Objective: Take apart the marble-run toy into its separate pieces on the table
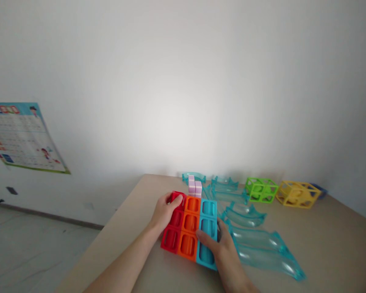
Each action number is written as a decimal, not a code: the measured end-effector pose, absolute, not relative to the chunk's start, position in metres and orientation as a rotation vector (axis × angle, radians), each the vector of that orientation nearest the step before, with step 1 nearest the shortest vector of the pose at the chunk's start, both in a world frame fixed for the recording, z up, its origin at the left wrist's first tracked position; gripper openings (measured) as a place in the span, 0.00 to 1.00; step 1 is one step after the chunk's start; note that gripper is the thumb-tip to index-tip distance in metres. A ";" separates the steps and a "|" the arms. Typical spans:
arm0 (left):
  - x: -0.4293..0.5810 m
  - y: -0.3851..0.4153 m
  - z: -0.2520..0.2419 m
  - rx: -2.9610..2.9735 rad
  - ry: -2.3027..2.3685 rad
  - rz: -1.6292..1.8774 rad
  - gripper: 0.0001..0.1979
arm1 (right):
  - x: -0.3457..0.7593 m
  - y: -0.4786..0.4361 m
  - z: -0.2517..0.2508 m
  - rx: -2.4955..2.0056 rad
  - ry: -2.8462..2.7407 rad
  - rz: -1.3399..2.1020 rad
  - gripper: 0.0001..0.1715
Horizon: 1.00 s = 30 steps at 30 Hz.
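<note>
A block panel of three joined columns, a red column (171, 239), an orange column (188, 245) and a light blue column (208, 208), is held tilted above the front part of the table. My left hand (166, 209) grips the upper left corner of the red column, thumb on its face. My right hand (219, 244) grips the light blue column at its right side, thumb across the front; its other fingers are mostly hidden behind. Just behind the panel's top edge stand pink and white blocks (191, 185).
Clear teal track pieces (262, 248) lie along the right and back of the table (131, 207). A green frame block (262, 190), a yellow one (297, 194) and a dark blue piece (320, 190) sit at the back right. A poster (24, 136) hangs on the wall.
</note>
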<state>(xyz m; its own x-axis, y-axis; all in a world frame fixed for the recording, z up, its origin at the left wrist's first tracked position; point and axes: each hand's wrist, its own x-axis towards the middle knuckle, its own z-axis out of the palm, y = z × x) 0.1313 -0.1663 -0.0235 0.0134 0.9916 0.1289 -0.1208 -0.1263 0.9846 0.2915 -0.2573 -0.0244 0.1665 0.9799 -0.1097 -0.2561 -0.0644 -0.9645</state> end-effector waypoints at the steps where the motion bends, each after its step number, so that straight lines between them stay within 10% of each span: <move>1: 0.131 -0.165 -0.024 1.242 1.098 1.386 0.16 | 0.291 -0.258 -0.023 -1.166 -0.838 1.246 0.45; 19: 0.045 -0.089 -0.047 1.594 2.411 1.093 0.32 | 0.290 -0.263 -0.016 -1.138 -0.823 1.265 0.37; 30: 0.013 -0.023 -0.047 1.603 2.519 0.922 0.21 | 0.291 -0.252 -0.039 -1.145 -0.892 1.209 0.34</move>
<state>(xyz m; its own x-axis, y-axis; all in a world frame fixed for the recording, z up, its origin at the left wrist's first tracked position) 0.0134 -0.0228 -0.0474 -0.4737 0.8318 0.2893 0.8220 0.2997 0.4842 0.2907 -0.2520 -0.0386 0.1696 0.9836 -0.0607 -0.2326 -0.0199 -0.9724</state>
